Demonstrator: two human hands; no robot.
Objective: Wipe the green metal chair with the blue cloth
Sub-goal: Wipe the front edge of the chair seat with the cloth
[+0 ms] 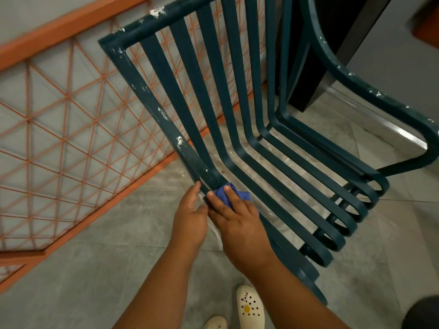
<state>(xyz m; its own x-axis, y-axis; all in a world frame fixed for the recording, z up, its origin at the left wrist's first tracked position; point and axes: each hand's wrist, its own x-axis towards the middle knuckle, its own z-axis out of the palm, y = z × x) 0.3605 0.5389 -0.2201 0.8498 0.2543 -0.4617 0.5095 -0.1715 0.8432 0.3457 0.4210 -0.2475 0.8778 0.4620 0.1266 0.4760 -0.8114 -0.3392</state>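
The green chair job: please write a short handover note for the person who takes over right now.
Right hand presses the blue cloth on the green chair, where the leftmost slat bends from back to seat.
Left hand rests on the frame edge beside it, holding nothing.
Done: cannot tell.
Left: white specks show on the left frame bar, top rail and right armrest.

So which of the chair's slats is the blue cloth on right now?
The outermost frame bar on the chair's left edge, at its bend. The right hand presses the blue cloth there; the other slats are bare.
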